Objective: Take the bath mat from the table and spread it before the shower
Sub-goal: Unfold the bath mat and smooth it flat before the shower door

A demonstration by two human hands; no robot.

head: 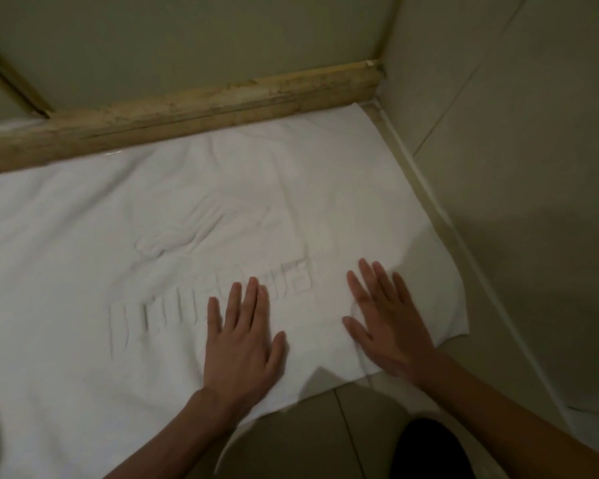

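A white bath mat (pixel 118 236) with raised lettering and an embossed figure lies spread on the tiled floor, its far edge against the stone shower threshold (pixel 187 112). My left hand (pixel 242 337) lies flat on the mat near its front edge, fingers straight. My right hand (pixel 384 319) presses flat on the mat's right front corner, fingers spread. A few soft wrinkles show in the mat's middle and along its front edge.
A tiled wall (pixel 516 167) rises close on the right, meeting the threshold at the far corner. Glass shower panels (pixel 187 39) stand behind the threshold. Bare floor tile (pixel 312 430) and a dark knee (pixel 429 451) show at the bottom.
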